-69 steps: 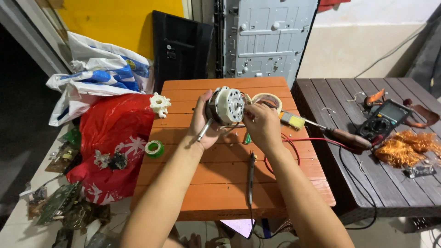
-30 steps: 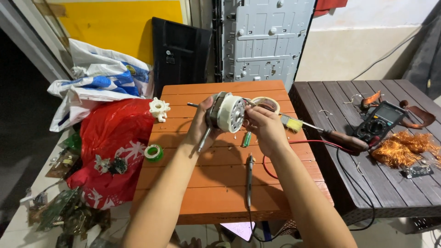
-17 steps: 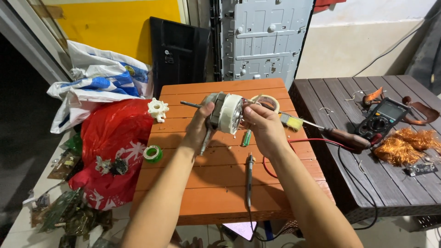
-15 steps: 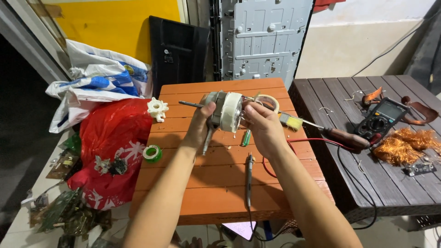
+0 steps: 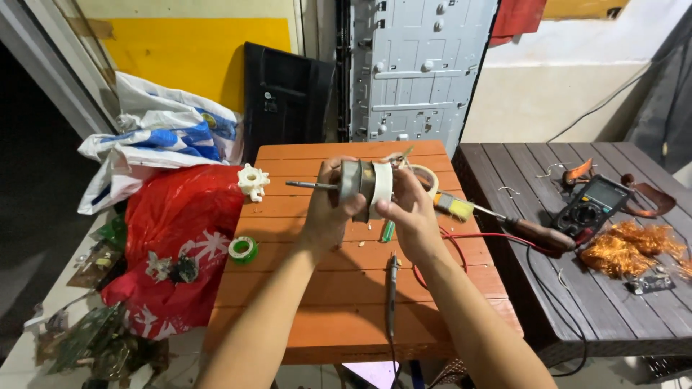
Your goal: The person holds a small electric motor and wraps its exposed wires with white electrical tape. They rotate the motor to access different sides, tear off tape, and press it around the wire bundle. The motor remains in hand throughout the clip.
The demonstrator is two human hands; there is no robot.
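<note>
here, both hands gripping what looks like a motor, red bag left

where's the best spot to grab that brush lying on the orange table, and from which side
Probably the dark wooden handle, from the right end. The brush lies flat across the gap between the orange table and the dark table, its pale bristle end toward the right hand. The handle is its thickest part and lies away from both hands, though the multimeter and its leads crowd it.
</note>
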